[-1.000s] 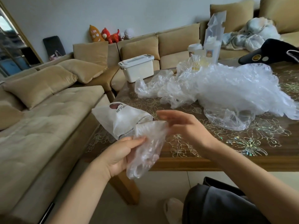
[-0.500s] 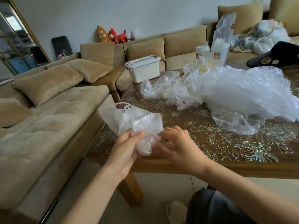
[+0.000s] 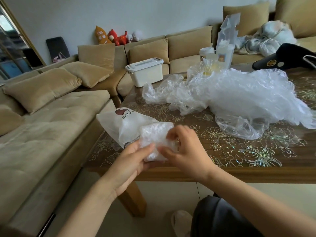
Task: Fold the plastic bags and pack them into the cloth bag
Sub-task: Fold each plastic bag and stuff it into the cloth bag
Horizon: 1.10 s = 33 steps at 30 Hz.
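The white cloth bag [image 3: 123, 124] carries a dark red logo and upside-down lettering of which "OPULAR" can be read; it sits just beyond the left hand [image 3: 135, 159], over the corner of the counter [image 3: 239, 162]. Between both hands is a folded plastic bag [image 3: 156, 137], a crinkled clear bundle overlapping the cloth bag's near end. The left hand lies palm-up beneath it, thumb pressed on top. The right hand [image 3: 187, 152] comes in from the other side, fingers curled and pinching the bundle's upper edge, slightly blurred. Farther out, beyond the right hand, loose plastic bags [image 3: 239, 94] are heaped. A white storage box [image 3: 145, 72] stands well beyond the left hand.
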Motion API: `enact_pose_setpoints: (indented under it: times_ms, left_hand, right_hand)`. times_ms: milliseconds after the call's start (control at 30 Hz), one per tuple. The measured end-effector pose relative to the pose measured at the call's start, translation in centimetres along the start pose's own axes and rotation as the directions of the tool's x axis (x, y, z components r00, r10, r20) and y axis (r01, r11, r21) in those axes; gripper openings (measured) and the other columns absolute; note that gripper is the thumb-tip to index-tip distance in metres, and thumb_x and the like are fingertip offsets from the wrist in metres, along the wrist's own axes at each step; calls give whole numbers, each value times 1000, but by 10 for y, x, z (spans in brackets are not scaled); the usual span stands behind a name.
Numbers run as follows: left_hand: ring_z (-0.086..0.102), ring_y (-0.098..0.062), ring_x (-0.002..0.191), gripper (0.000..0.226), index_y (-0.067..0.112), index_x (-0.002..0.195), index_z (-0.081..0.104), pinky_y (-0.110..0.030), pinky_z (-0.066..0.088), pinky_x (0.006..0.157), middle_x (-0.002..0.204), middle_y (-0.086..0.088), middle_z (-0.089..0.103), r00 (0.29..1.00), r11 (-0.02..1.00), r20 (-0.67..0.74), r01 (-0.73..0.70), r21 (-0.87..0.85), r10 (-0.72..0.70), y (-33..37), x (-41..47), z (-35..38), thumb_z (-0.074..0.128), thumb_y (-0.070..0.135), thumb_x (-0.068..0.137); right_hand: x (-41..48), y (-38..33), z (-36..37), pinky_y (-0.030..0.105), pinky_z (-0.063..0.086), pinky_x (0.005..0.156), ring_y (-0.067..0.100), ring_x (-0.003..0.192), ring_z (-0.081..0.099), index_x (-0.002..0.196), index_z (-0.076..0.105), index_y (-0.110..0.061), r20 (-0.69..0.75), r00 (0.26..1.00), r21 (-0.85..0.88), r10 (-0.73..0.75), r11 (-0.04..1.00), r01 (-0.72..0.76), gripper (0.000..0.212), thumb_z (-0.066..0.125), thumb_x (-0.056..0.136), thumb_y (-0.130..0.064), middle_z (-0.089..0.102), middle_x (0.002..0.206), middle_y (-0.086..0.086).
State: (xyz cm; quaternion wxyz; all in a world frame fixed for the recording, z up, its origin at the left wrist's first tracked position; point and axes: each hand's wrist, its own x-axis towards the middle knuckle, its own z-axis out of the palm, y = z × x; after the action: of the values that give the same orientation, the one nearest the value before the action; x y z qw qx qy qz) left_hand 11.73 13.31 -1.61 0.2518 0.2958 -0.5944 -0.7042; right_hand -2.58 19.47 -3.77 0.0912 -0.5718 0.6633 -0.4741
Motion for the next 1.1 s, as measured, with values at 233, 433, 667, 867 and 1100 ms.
enact_pose_setpoints:
  times_ms: [233,433,667,867,1100]
  left_hand:
    - [67,-29,100,30,5,122,55,-36,58,77,111,-16,68,999,997,-24,39,-70,-40,0,1,4,45,10,93]
    - [71,-30,68,18,6,109,57,-29,57,52,87,-20,72,992,999,-117,46,22,-43,-1,1,6,43,9,96]
    - [63,-23,43,21,17,101,55,-20,45,38,71,-18,71,970,986,-232,-37,161,74,-8,-1,2,37,7,98]
    - [50,-16,31,24,4,92,57,-17,35,35,56,-11,66,898,969,-365,-222,111,248,-16,-3,0,37,-9,90]
    - [55,-21,34,28,23,57,61,-17,37,38,47,-8,58,880,922,-295,-314,228,372,-14,-8,-21,46,3,68]
  right_hand:
    - [5,2,-9,27,55,79,21,88,67,106,61,-7,441,857,675,266,531,-512,27,65,81,3,69,102,12]
    - [8,4,-2,24,49,63,15,65,61,79,67,-7,480,829,722,289,407,-560,23,53,84,10,66,76,7]
    - [12,2,8,24,34,54,17,63,50,85,70,-11,473,805,765,357,288,-577,35,45,82,14,65,78,8]
    - [19,-4,21,24,35,58,15,60,45,74,57,-10,592,734,702,334,233,-672,31,34,84,9,56,69,6]
    - [35,-8,16,32,44,70,20,76,54,85,64,-10,530,779,714,335,320,-623,21,43,85,-10,64,80,3]
